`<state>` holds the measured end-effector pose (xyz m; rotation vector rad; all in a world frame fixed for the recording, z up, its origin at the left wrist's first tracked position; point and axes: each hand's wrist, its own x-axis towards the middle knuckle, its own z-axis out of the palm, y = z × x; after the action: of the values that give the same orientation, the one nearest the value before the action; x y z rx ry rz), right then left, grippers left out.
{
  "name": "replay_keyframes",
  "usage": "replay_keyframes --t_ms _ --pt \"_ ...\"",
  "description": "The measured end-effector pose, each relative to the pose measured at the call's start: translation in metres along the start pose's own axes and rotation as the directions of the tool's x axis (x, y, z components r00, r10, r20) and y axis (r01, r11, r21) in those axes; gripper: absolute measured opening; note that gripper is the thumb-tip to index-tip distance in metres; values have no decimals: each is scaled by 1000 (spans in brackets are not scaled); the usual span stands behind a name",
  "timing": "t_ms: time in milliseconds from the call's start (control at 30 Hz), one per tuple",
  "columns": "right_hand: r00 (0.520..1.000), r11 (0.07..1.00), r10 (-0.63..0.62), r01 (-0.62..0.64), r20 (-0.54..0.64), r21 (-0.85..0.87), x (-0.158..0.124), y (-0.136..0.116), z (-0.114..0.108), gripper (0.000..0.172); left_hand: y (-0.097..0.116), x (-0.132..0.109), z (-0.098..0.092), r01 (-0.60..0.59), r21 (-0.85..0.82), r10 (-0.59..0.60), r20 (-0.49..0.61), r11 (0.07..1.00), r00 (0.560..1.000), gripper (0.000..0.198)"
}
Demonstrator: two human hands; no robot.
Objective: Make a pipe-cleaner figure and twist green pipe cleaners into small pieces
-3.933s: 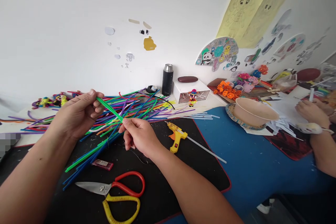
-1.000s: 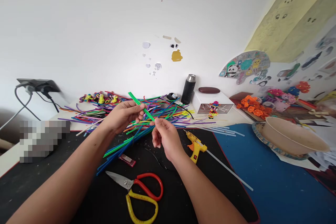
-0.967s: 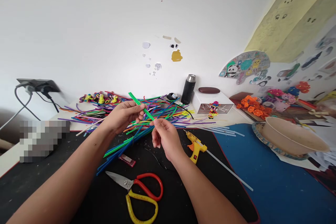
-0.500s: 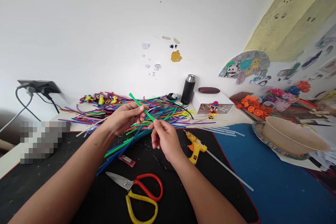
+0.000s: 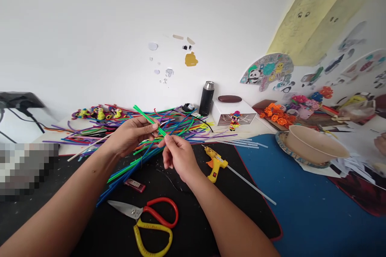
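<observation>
Bright green pipe cleaners [image 5: 143, 113] are held slantwise between my two hands, above the desk. My left hand [image 5: 135, 132] pinches them near the middle between thumb and fingers. At their lower right end, my right hand [image 5: 180, 154] closes thumb and forefinger on them, its other fingers curled. Behind and below lies a big heap of many-coloured pipe cleaners [image 5: 187, 128], with blue and green ones [image 5: 120, 174] running toward me under the left forearm. Scissors [image 5: 144, 219] with one red and one yellow handle lie nearer me on the black mat.
Right of my hands rests a yellow glue gun [image 5: 215, 160] with a long glue stick. Farther back stand a black flask [image 5: 206, 98], a white box [image 5: 235, 108] and a small figure [image 5: 234, 120]. A beige bowl [image 5: 316, 144] sits on the blue mat [image 5: 313, 209].
The camera view has turned slightly to the right, so everything sits farther left. Both hands keep their pinch on the green pipe cleaners with little other change.
</observation>
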<state>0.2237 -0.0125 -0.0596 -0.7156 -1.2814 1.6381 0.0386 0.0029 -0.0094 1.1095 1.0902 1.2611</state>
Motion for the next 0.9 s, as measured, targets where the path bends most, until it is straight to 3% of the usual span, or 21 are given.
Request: replay_keyframes --t_ms 633,900 --pt "1000 1000 14 -14 21 -8 -1 3 2 51 -5 0 1 -11 -41 11 -10 999 1000 45" --pt "1000 993 -13 14 8 -115 -3 1 4 49 -5 -2 7 9 -40 -9 -1 999 1000 46"
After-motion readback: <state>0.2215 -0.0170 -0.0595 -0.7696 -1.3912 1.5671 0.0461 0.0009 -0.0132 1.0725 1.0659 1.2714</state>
